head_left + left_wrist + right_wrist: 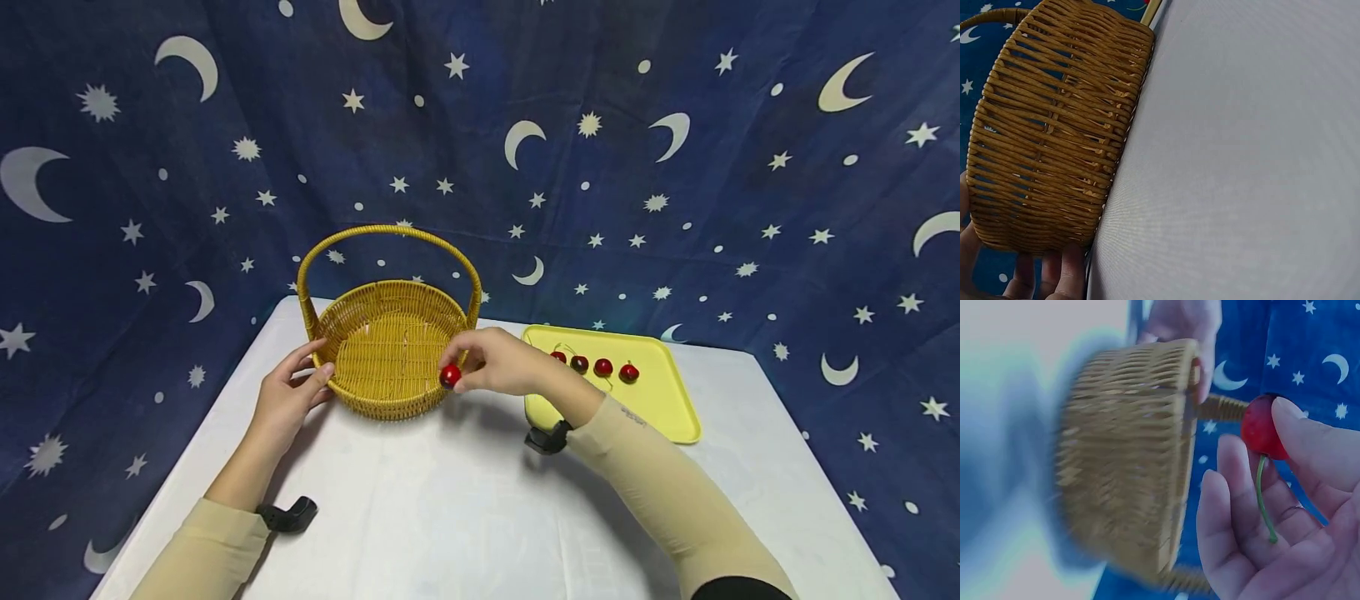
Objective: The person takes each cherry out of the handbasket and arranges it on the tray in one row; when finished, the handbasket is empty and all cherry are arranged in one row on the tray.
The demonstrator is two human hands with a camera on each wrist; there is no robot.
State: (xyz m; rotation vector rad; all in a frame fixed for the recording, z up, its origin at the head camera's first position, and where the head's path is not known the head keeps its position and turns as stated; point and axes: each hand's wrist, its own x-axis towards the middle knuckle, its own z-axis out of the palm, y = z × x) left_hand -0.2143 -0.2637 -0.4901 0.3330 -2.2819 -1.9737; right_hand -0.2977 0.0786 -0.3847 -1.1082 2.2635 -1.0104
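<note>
A round woven wicker basket (401, 404) with a tall arched handle (390, 229) stands upright on the white table. At its left side my left hand (288, 396) grips the rim, and its fingers (1072, 272) press the outer wall in the left wrist view. My right hand (498, 362) pinches a red cherry (450, 376) by the basket's front right rim. The right wrist view shows this cherry (1262, 428) between thumb and fingers, its green stem (1261, 500) hanging toward the palm. Inside the basket, the woven bottom (397, 350) shows.
Right of the basket lies a yellow tray (660, 412) holding several cherries (603, 367) with stems; my right forearm partly covers it. White cloth (420, 508) covers the table. A dark blue curtain (480, 125) with moons and stars hangs behind and along the sides.
</note>
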